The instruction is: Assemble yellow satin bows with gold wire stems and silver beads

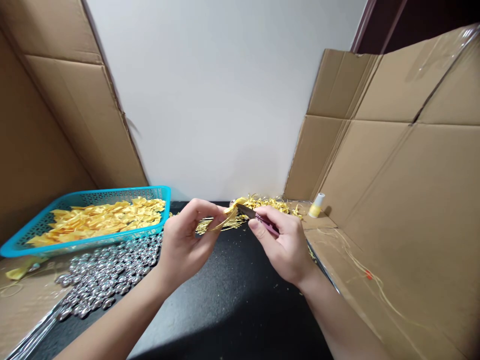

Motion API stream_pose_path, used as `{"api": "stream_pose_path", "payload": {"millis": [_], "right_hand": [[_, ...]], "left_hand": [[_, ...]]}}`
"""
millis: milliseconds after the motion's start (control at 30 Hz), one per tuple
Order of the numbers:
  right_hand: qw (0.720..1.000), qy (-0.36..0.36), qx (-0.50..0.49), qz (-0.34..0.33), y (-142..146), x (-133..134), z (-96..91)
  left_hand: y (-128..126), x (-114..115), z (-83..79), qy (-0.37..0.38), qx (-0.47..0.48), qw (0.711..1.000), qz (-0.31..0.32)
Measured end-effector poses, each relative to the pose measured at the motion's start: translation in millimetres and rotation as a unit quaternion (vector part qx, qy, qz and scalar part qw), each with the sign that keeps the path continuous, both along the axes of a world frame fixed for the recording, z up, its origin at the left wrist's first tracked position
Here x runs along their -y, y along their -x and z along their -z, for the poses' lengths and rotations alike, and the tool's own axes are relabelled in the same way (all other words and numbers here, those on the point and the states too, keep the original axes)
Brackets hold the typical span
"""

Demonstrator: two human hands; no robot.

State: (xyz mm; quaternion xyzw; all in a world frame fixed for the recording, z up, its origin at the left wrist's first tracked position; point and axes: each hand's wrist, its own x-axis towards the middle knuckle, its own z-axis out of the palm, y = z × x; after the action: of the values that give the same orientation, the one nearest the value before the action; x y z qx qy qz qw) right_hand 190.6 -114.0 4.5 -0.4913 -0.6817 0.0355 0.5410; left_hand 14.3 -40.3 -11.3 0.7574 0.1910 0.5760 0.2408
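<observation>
My left hand (pixel 187 240) pinches a small yellow ribbon bow (pixel 229 214) between thumb and fingers above the black tabletop (pixel 232 295). My right hand (pixel 283 240) is closed round a small pair of pink-handled scissors (pixel 258 219), whose dark blades point at the bow. Thin gold threads hang from the bow toward a pile of gold threads (pixel 262 205) lying at the back of the table.
A blue plastic basket (pixel 22 242) full of yellow bows stands at the left. In front of it lies a heap of several silver oval pieces (pixel 108 270). A small yellow-and-white bottle (pixel 316 205) stands at right. Cardboard walls (pixel 405 175) enclose both sides.
</observation>
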Motion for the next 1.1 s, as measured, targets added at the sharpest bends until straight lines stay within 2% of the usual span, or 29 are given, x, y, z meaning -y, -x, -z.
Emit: {"api": "stream_pose_path", "payload": {"millis": [233, 467, 600, 767, 900, 1100], "right_hand": [[1.000, 0.014, -0.009, -0.001, -3, -1, 0.2], [0.997, 0.039, -0.072, -0.012, -14, -5, 0.1], [0.997, 0.048, -0.064, -0.023, -10, -3, -1.2], [0.999, -0.006, 0.042, 0.018, -5, 2, -3.2], [0.984, -0.066, 0.148, 0.070, -5, 3, -0.4], [0.965, -0.115, 0.207, 0.115, -4, -1, 4.3]], "left_hand": [[-1, 0, -3.1, 0.023, -0.006, 1.000, -0.005], [-3, 4, -15.4, 0.125, 0.010, 0.992, 0.019], [-4, 5, -18.9, 0.187, 0.010, 0.982, 0.031], [-4, 6, -19.7, 0.210, 0.022, 0.977, 0.043], [-3, 8, -19.6, 0.207, 0.019, 0.977, 0.048], [-2, 9, -17.0, 0.197, 0.011, 0.979, 0.054]]}}
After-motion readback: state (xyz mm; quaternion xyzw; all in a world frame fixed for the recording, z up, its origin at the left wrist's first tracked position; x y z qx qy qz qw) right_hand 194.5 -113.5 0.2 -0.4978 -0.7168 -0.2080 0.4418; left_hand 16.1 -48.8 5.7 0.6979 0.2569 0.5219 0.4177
